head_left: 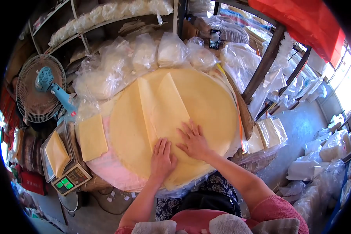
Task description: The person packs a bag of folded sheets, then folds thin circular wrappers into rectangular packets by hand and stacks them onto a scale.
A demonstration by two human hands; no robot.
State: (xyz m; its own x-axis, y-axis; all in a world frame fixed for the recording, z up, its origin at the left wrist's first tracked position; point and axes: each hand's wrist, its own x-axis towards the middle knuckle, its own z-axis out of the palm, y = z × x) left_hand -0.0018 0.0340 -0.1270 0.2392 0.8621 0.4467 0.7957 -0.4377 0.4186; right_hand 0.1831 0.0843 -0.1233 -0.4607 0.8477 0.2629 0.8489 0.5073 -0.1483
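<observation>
A wide stack of thin round yellow sheets (214,97), looking like bean curd skin, lies in front of me. On top, the uppermost sheet is partly folded, with a long folded flap (169,103) running away from my hands. My left hand (162,159) lies palm down on the folded sheet's near edge, fingers stretched out. To its right, my right hand (194,140) rests flat with spread fingers on the same sheet. Neither hand grips anything that I can see. The sheet's underside is hidden.
A folded yellow square (93,137) lies left of the stack. Beyond it, a digital scale (72,177) carries another folded packet (57,154). A fan (43,87) stands at far left. Filled plastic bags (144,52) line the back; a wooden post (263,64) rises at right.
</observation>
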